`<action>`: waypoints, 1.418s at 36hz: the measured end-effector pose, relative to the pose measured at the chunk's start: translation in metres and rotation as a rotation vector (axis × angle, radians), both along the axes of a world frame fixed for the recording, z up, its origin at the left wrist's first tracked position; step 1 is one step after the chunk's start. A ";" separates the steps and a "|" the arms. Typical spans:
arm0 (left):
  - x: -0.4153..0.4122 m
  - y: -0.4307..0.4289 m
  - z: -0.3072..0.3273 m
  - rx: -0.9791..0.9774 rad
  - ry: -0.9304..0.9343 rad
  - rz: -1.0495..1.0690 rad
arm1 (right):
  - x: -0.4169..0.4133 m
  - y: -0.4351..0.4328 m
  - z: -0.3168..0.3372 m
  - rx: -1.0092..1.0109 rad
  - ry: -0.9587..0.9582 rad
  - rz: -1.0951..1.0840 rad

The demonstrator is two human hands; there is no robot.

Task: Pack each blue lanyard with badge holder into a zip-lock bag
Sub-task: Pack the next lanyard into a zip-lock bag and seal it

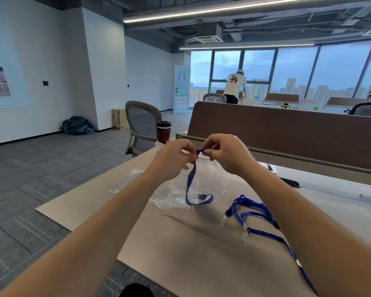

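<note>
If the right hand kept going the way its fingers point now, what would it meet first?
Most likely the left hand: the right hand pinches the top end of the blue lanyard with fingers aimed leftward at the left hand's fingertips, close by. Depth between them is unclear from one view.

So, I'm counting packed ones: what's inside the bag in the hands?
A blue lanyard seems to hang inside the bag, its loop and black clip near the bottom. The left hand and right hand pinch its top end, covering the bag's opening.
</note>
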State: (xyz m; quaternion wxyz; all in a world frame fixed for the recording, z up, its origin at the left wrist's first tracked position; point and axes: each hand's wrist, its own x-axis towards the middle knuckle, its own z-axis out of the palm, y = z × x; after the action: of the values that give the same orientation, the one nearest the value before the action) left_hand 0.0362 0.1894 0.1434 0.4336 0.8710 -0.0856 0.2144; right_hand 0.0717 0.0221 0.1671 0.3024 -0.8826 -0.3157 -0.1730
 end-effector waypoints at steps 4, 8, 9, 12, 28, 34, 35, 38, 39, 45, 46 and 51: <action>0.000 0.001 0.000 -0.009 -0.009 -0.007 | 0.004 0.000 -0.004 -0.005 0.004 -0.028; -0.001 0.002 -0.002 -0.014 -0.011 -0.019 | 0.006 -0.001 -0.009 -0.043 -0.010 -0.033; 0.000 0.002 -0.003 -0.009 -0.010 -0.013 | 0.008 -0.001 -0.009 -0.059 -0.030 -0.046; 0.001 0.004 -0.003 -0.018 -0.004 0.002 | 0.011 -0.003 -0.010 -0.113 -0.062 -0.077; 0.000 0.006 0.000 -0.028 -0.062 0.074 | 0.005 -0.021 -0.007 -0.145 0.179 0.023; -0.003 0.011 -0.002 -0.024 -0.065 0.077 | 0.004 -0.028 -0.003 -0.162 0.118 -0.047; -0.003 0.013 -0.002 -0.006 -0.058 0.074 | 0.004 -0.029 -0.003 -0.157 0.118 -0.050; -0.006 0.018 -0.002 0.033 -0.048 0.058 | 0.003 -0.032 -0.001 -0.150 0.144 -0.053; -0.006 0.019 -0.001 0.048 -0.059 0.066 | 0.004 -0.034 -0.001 -0.163 0.156 -0.052; -0.010 0.020 0.006 0.057 -0.085 0.133 | 0.007 -0.042 -0.006 -0.152 0.127 -0.102; -0.011 0.021 0.006 0.041 -0.071 0.135 | 0.008 -0.042 -0.006 -0.107 0.099 -0.112; -0.012 0.029 0.005 -0.099 -0.046 0.145 | 0.008 -0.043 0.001 0.059 0.041 -0.095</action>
State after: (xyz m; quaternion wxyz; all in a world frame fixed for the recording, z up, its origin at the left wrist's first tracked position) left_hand 0.0242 0.2185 0.1486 0.4574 0.8473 -0.0215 0.2690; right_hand 0.0801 -0.0210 0.1682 0.3263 -0.8906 -0.2618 -0.1782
